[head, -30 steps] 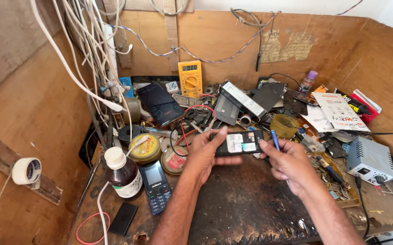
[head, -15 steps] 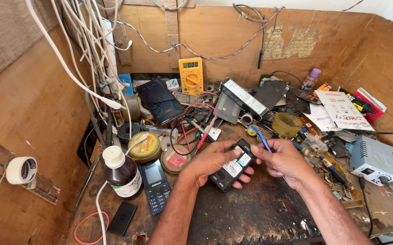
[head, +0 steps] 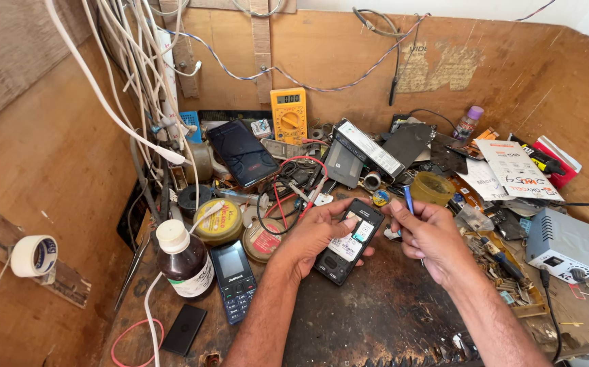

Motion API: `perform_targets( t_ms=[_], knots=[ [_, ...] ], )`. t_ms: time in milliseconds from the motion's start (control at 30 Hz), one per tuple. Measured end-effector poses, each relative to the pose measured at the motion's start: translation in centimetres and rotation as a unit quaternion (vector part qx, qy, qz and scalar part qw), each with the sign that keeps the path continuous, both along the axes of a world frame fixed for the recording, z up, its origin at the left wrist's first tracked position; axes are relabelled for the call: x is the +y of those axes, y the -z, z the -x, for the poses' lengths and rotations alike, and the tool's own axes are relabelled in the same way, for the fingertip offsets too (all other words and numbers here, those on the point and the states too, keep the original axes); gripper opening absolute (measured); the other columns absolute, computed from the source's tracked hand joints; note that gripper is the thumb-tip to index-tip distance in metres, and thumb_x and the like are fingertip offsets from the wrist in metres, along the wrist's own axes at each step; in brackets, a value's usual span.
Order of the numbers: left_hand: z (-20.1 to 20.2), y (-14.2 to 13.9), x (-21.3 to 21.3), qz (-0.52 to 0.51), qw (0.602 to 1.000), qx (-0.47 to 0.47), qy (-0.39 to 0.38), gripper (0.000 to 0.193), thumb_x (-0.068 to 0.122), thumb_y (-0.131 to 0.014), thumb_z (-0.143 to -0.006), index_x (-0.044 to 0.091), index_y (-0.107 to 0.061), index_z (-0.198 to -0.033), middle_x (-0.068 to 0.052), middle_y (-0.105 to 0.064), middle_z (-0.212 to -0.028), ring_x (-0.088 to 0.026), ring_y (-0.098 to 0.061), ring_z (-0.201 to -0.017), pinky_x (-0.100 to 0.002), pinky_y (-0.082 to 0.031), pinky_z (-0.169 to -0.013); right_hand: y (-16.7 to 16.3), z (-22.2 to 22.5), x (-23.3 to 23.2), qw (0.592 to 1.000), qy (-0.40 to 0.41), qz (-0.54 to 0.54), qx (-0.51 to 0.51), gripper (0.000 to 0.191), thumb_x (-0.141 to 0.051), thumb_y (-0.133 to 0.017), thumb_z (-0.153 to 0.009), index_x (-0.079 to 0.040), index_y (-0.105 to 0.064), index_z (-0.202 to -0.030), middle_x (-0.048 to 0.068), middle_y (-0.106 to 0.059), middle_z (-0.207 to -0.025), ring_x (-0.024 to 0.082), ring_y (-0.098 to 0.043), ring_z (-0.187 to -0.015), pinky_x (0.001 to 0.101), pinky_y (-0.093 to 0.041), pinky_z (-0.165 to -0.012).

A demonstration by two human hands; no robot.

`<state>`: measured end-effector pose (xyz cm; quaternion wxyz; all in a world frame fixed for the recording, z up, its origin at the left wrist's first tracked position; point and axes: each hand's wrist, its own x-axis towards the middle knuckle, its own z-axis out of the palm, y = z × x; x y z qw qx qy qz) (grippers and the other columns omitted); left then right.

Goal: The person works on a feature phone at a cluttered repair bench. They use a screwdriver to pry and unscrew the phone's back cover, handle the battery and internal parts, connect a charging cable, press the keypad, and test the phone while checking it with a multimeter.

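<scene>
Now phone [head: 349, 241] tilted, hands [head: 315, 234] closer together

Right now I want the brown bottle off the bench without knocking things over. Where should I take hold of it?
Probably by the neck just under the white cap, coming straight down from above. The brown bottle stands upright, and its sides look crowded: the keypad phone lies at its right, a yellow tin behind it, a white cable in front.

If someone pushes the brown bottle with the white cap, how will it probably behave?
The brown bottle stands upright and is tall for its narrow base, so it may tip. Being round, it would probably roll once down. It looks like glass, so possibly fragile; the keypad phone lies close beside it.
</scene>
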<state>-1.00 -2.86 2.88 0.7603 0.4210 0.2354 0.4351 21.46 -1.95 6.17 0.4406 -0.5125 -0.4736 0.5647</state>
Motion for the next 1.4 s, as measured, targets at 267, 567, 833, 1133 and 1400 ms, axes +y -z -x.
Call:
perform_targets(
  t_ms=[267,567,833,1133,1400],
  knots=[
    [-0.3,0.7,0.6,-0.035,0.998,-0.017,-0.043,0.043,0.008,-0.060,-0.100,0.004,-0.058,-0.143,-0.015,-0.075,-0.109,-0.023,-0.076,-0.084,-0.034,-0.063,-0.069,1.9,-0.1,0.1,1.000,-0.004,-0.014,0.011,0.026,-0.021,-0.067,-0.097,0.004,-0.070,-0.102,0.002,-0.055,-0.071,0.004,-0.032,-0.046,0.0243,-0.025,-0.038],
    [-2.0,0.3,0.3,-0.163,0.958,0.012,-0.236,0.031,-0.003,-0.068,-0.093,0.000,-0.072,-0.124,-0.005,-0.077,-0.108,-0.009,-0.070,-0.095,-0.025,-0.057,-0.084,0.3,0.7,-1.3,0.999,0.004,-0.023,0.031,0.039,-0.035,-0.064,-0.097,0.004,-0.072,-0.098,0.002,-0.055,-0.070,0.003,-0.031,-0.045,0.0214,-0.023,-0.037],
    [-1.7,-1.1,-0.9,-0.351,0.890,0.099,-0.274,0.033,-0.008,-0.071,-0.087,0.010,-0.078,-0.115,-0.003,-0.077,-0.117,-0.017,-0.068,-0.117,-0.032,-0.053,-0.105,-1.9,1.3,-2.3,0.991,-0.039,0.105,0.069,0.065,-0.057,-0.053,-0.098,0.006,-0.067,-0.096,0.009,-0.058,-0.068,0.003,-0.030,-0.041,0.0204,-0.020,-0.032],
    [-2.0,0.6,-1.0,-0.418,0.826,0.206,-0.316,0.049,-0.018,-0.063,-0.069,0.015,-0.081,-0.100,-0.005,-0.076,-0.120,-0.026,-0.064,-0.128,-0.039,-0.048,-0.114,2.0,-0.7,0.6,0.969,-0.050,0.175,0.169,0.020,-0.024,-0.063,-0.096,-0.004,-0.063,-0.096,0.010,-0.064,-0.077,0.001,-0.034,-0.042,0.0176,-0.021,-0.033],
    [-1.6,0.1,-2.1,-0.395,0.770,0.304,-0.398,0.047,-0.020,-0.054,-0.070,0.006,-0.075,-0.103,-0.014,-0.074,-0.110,-0.031,-0.066,-0.123,-0.043,-0.049,-0.108,4.4,0.8,1.5,0.990,-0.067,0.086,0.090,0.024,-0.021,-0.065,-0.096,0.001,-0.060,-0.089,0.010,-0.063,-0.072,0.005,-0.032,-0.040,0.0222,-0.020,-0.032]
  ],
)
